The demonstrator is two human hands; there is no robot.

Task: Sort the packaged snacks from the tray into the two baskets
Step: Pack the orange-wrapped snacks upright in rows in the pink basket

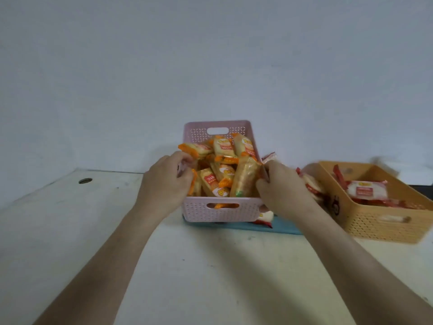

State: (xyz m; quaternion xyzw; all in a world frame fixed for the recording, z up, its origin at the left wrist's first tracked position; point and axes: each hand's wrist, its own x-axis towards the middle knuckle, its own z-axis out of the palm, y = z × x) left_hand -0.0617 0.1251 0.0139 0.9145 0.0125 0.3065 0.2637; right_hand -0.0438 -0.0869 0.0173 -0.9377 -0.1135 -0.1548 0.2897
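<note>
Off-white, scuffed table point(210, 277) fills the foreground, and two bare forearms reach forward across it from the bottom corners. The left hand point(164, 181) clasps the left wall of a pink perforated basket point(222, 211), its fingers curled over the rim. The right hand point(281, 191) grasps the opposite wall in the same way, with the thumb inside against the contents. A teal tray point(285, 227) shows under the basket's near wall and out to its right; whether the basket rests on it or is lifted just clear cannot be told. A red-and-white packet point(266, 218) lies on the tray at the basket's near right corner, partly hidden by the right wrist. The pink basket is piled above its rim with orange-wrapped snacks point(225, 148), one of them showing through the near handle slot. To the right, near the tray, stands a tan perforated basket point(379, 221) holding red-wrapped snacks point(365, 190) with white centres. On the far left a small round hole point(85, 181) is cut in the table. Behind everything rises a plain pale wall point(210, 55).
</note>
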